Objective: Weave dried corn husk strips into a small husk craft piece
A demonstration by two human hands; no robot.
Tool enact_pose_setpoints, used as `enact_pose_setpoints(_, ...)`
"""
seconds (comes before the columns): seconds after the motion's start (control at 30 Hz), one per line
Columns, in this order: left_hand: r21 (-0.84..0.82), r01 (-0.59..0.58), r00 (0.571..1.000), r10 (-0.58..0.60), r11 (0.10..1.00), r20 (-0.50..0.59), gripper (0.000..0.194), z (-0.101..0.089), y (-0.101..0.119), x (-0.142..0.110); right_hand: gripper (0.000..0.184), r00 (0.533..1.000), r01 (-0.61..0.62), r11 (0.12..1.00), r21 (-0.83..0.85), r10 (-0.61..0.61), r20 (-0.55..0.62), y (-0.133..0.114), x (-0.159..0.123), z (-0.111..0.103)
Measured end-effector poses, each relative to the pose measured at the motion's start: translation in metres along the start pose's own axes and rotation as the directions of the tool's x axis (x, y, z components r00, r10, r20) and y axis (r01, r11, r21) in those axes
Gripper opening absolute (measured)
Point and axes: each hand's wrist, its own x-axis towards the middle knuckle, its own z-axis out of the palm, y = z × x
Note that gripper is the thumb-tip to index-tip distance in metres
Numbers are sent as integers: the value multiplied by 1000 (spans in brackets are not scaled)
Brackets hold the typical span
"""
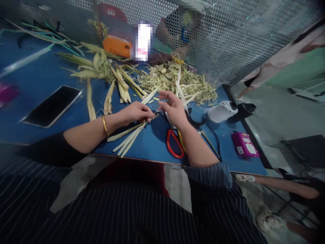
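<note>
My left hand [139,112], with a gold bangle at its wrist, is closed in a pinch on the ends of pale corn husk strips [132,139]. These strips fan out below it toward the table's front edge. Close by on the right, my right hand [174,109] has its thumb and fingers apart, and I see nothing held between them. Another pale husk strip [151,95] slants up behind both hands. Red-handled scissors [174,144] lie under my right wrist, their blades mostly hidden. Beside them shows a bit of a yellow handle [181,140].
A heap of shredded husk [177,79] and whole corn husks [99,66] lie behind my hands. A phone [52,106] is at left; a white roll [222,111] and a purple pack [245,145] are at right. A perforated metal screen [215,44] stands behind, with a person beyond it.
</note>
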Motion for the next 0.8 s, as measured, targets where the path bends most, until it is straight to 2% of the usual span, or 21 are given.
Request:
enact_pose_setpoints(0.07,-31,11,999,-12,999,-30,18,0,0,-1,23,1000,18,993,-117,-16,22,2,1,-4)
enact_pose_setpoints(0.13,-58,21,999,-23,998,-39,16,-1,0,-1,23,992,35,983,-183,-12,129,3,1,-7)
enact_pose_setpoints(0.23,-82,21,999,-24,996,-33,16,-3,-3,0,26,955,81,977,-199,-19,295,5,0,-6)
enact_pose_setpoints(0.3,-95,23,999,-26,995,-34,19,-4,-5,2,26,941,69,978,-199,2,337,5,-1,-4)
enact_pose_setpoints(0.47,-116,47,997,-54,992,-54,23,-4,-5,3,27,962,-36,979,-203,89,259,4,-3,-1)
enact_pose_setpoints(0.63,-142,79,991,-93,987,-93,14,-2,-1,2,23,974,-17,981,-196,60,217,2,-4,-1)
enact_pose_setpoints(0.8,-149,87,989,-103,985,-103,11,-1,0,1,19,977,-57,983,-173,91,195,1,-4,0)
